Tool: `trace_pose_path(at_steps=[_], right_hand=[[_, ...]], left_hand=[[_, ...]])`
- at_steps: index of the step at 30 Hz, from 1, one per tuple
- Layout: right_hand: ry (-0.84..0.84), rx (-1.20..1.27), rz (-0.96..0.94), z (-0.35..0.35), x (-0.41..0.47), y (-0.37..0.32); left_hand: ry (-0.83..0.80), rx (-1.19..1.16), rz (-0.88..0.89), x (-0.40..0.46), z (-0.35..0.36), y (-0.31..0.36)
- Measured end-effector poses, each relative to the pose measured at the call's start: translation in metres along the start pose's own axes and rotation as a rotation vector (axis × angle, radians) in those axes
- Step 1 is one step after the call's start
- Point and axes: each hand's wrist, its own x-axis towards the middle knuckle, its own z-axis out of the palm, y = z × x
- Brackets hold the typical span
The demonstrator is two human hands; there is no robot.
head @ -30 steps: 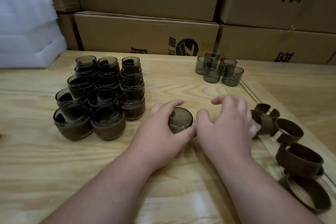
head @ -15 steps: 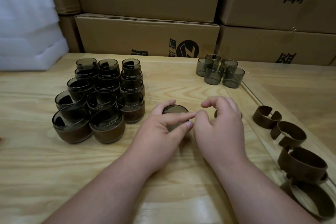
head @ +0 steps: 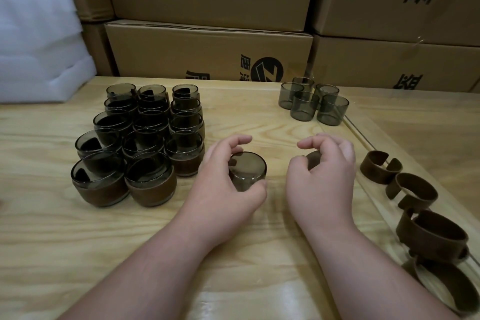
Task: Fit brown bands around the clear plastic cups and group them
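My left hand (head: 223,184) grips a smoky clear cup (head: 248,170) at the table's middle, its flat bottom tilted toward me. My right hand (head: 323,176) curls around a brown band (head: 313,160), mostly hidden under the fingers. A gap separates the two hands. A cluster of several banded cups (head: 145,143) stands at the left. Several bare cups (head: 311,102) stand at the back right. Loose brown bands (head: 413,195) lie in a line along the right side.
Stacked cardboard boxes (head: 207,57) wall off the back of the wooden table (head: 65,241). White foam sheets (head: 39,41) are piled at the back left. A raised strip (head: 363,138) runs along the table's right side beside the bands.
My hands were touching over the cup; they have drawn apart. The left keeps the cup and has turned its bottom toward me, while the right has moved rightward with a brown band.
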Motion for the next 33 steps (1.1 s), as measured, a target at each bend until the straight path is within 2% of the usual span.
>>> trace_pose_path(at_steps=[4, 10, 20, 25, 29, 33], right_hand=[[-0.013, -0.137, 0.046, 0.001, 0.003, 0.007], [-0.008, -0.126, 0.166, -0.002, 0.008, 0.010], [0.092, 0.297, 0.231, -0.003, 0.009, 0.001], [0.019, 0.390, 0.283, -0.001, 0.007, 0.001], [-0.018, 0.307, 0.235, 0.001, 0.006, 0.002], [-0.068, 0.075, 0.190, 0.002, 0.004, 0.001]], left_hand=[[-0.019, -0.001, 0.004, -0.001, 0.000, 0.001], [0.003, 0.051, -0.013, 0.000, 0.003, -0.001], [-0.097, -0.014, -0.021, 0.003, 0.004, -0.007], [-0.060, 0.043, 0.011, 0.003, 0.005, -0.010], [-0.055, 0.043, 0.012, 0.003, 0.005, -0.011], [-0.038, 0.042, 0.023, 0.004, 0.007, -0.014]])
